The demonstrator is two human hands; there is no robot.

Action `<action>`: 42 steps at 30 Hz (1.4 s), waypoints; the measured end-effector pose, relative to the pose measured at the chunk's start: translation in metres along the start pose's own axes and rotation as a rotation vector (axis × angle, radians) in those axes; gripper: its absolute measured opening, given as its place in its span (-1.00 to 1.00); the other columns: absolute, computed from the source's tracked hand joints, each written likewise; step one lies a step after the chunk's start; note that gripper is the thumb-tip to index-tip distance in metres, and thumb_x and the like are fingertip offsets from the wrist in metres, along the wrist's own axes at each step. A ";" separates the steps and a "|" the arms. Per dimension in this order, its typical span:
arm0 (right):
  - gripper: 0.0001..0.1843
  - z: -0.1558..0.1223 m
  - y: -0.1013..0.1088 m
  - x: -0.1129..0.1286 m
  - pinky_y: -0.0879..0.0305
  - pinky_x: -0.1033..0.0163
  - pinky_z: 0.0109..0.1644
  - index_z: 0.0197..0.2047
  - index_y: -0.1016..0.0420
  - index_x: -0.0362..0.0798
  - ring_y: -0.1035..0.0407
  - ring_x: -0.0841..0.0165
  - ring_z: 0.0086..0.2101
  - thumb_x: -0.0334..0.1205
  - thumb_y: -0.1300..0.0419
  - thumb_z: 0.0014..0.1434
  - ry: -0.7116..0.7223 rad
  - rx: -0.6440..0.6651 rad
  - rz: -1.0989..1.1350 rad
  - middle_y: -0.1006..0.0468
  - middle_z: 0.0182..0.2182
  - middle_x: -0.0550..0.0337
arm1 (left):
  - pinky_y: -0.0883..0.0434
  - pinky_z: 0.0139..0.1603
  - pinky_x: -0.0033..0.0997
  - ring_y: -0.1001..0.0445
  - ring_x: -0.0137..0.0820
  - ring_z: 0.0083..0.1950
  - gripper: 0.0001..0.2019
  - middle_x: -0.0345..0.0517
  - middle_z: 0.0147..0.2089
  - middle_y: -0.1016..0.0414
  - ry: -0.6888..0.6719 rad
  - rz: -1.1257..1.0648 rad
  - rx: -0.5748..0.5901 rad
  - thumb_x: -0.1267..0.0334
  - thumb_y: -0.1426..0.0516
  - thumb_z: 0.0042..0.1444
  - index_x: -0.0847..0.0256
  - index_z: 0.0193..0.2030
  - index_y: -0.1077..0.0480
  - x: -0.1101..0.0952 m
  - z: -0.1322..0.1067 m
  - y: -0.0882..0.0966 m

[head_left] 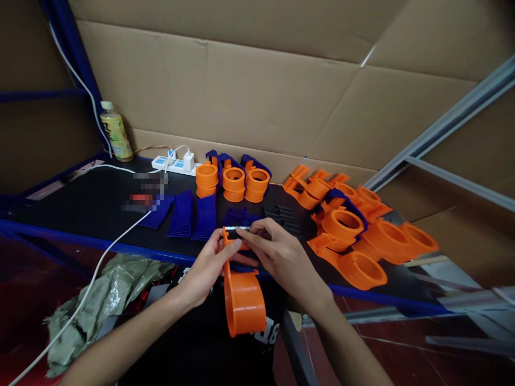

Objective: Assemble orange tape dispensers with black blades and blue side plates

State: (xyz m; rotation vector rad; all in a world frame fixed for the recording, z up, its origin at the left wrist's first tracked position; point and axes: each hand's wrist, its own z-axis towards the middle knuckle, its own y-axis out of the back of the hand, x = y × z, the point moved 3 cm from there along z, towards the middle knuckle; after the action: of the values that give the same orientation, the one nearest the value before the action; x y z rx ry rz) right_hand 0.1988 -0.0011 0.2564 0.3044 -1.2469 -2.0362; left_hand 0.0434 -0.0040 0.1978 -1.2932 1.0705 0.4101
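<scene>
An orange tape dispenser body (245, 308) hangs ring-down in front of the table edge. My left hand (207, 271) is closed around its upper end, thumb laid across it. At the top of that end sits a toothed metal blade (236, 228) above a dark strip. My right hand (279, 257) is closed with its fingertips pressed on the blade's right part, which they partly hide. Just beyond the hands lie small blue plastic parts (240, 216) and black strip-like pieces (281, 215).
Blue flat plates (183, 214) are stacked left of centre. Orange dispensers with blue parts (257, 179) stand at the back; more orange bodies (362, 268) crowd the right side. A power strip (177, 165), a bottle (116, 134) and a white cable (107, 252) are at left.
</scene>
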 end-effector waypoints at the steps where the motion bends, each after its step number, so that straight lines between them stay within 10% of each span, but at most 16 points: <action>1: -0.66 -0.002 -0.002 0.003 -0.49 0.21 -0.19 0.17 -0.53 0.03 -0.45 0.32 -0.20 -0.26 -0.06 0.43 -0.017 -0.010 0.009 -0.50 -0.12 0.01 | -0.59 -0.21 -0.22 -0.68 -0.22 -0.22 -0.65 0.01 0.03 -0.56 -0.012 0.009 0.006 0.09 -0.24 0.24 0.14 0.07 -0.29 0.000 0.000 0.000; 10: -0.54 -0.015 -0.007 0.027 -0.51 0.11 0.06 0.25 -0.46 0.05 -0.47 0.25 0.01 -0.46 -0.04 0.37 -0.020 -0.156 0.128 -0.54 0.02 -0.01 | -0.46 -0.43 -0.46 -0.57 -0.36 -0.47 -0.65 -0.24 -0.40 -0.53 -0.027 0.089 -0.030 0.02 -0.16 0.26 0.12 0.06 -0.24 0.001 -0.002 0.002; 15: -0.65 -0.001 0.002 -0.009 -0.49 0.14 0.08 0.10 -0.56 0.05 -0.51 0.29 -0.01 -0.39 -0.06 0.39 -0.109 -0.233 0.229 -0.60 0.00 0.08 | -0.55 -0.41 -0.28 -0.53 -0.33 -0.54 -0.62 -0.23 -0.47 -0.53 0.028 -0.076 -0.087 0.03 -0.24 0.17 0.11 0.01 -0.25 -0.005 0.001 0.009; 22: -0.35 0.061 -0.040 -0.080 -0.25 -0.06 0.33 0.35 -0.35 -0.07 -0.33 0.12 0.22 -0.46 -0.25 0.20 -0.052 0.408 0.010 -0.44 0.25 -0.07 | -0.58 -0.37 -0.26 -0.53 -0.33 -0.54 -0.62 -0.16 -0.52 -0.51 0.050 -0.160 -0.128 -0.04 -0.21 0.21 0.23 -0.04 -0.37 -0.012 0.002 0.014; 27: -0.34 0.088 -0.070 -0.101 -0.29 0.02 0.29 0.27 -0.45 -0.10 -0.39 0.13 0.17 -0.55 -0.30 0.09 -0.036 0.619 0.018 -0.50 0.19 -0.09 | -0.59 -0.35 -0.29 -0.56 -0.34 -0.50 -0.65 -0.17 -0.47 -0.51 0.045 -0.194 -0.104 -0.02 -0.19 0.24 0.23 -0.04 -0.38 -0.018 -0.004 0.009; 37: -0.45 0.096 -0.052 -0.107 -0.34 0.12 0.23 0.22 -0.50 -0.04 -0.46 0.20 0.11 -0.40 -0.34 0.14 -0.071 0.549 0.119 -0.55 0.15 0.00 | -0.62 -0.34 -0.25 -0.54 -0.39 -0.48 -0.74 -0.11 -0.32 -0.56 -0.020 -0.198 -0.101 0.13 -0.23 0.24 0.24 -0.06 -0.38 -0.022 -0.001 0.011; 42: -0.47 0.075 -0.013 -0.086 -0.43 0.13 0.10 0.20 -0.51 -0.05 -0.51 0.24 0.00 -0.14 -0.37 0.17 -0.210 0.297 0.596 -0.63 0.00 0.04 | -0.62 -0.36 -0.24 -0.54 -0.36 -0.50 -0.69 -0.20 -0.44 -0.50 -0.027 -0.195 -0.124 0.09 -0.26 0.20 0.22 -0.04 -0.37 -0.020 0.000 0.014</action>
State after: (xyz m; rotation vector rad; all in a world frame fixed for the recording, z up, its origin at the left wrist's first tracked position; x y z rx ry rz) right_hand 0.2142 0.1118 0.2695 -0.1432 -1.5480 -1.3988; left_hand 0.0228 0.0062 0.2062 -1.4836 0.8980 0.3496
